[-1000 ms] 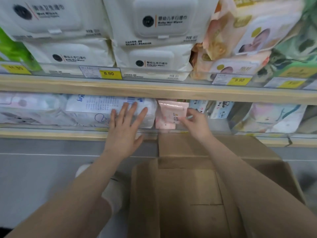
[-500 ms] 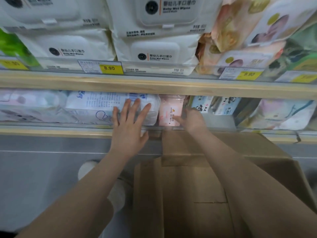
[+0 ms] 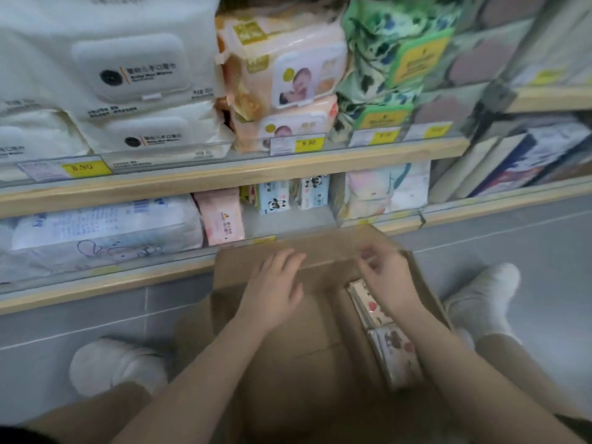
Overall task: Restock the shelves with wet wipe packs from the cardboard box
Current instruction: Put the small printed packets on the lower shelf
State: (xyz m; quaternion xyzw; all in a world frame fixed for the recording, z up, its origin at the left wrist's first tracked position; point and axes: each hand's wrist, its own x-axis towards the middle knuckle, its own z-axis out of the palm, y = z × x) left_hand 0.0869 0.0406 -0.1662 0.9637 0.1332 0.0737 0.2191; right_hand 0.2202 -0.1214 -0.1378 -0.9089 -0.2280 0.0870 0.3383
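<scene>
An open cardboard box [image 3: 323,251] sits on the floor against the bottom shelf [image 3: 105,277]. Inside it, along the right wall, lie patterned wet wipe packs [image 3: 390,344]. A small pink pack [image 3: 221,219] stands on the bottom shelf beside a large white-blue pack [image 3: 105,225]. My left hand [image 3: 275,290] hovers over the box's far flap, fingers relaxed, holding nothing. Loosely curled and empty, my right hand [image 3: 384,277] is above the packs in the box.
The upper shelf [image 3: 224,174] carries white, peach and green wipe packs with yellow price tags. Small panda packs [image 3: 275,197] stand behind a gap on the bottom shelf. White-socked feet [image 3: 109,366] flank the box on the grey floor.
Both hands have left the bottom shelf and dropped back over the box. The pink pack stays standing on the shelf. The view has swung right and downward.
</scene>
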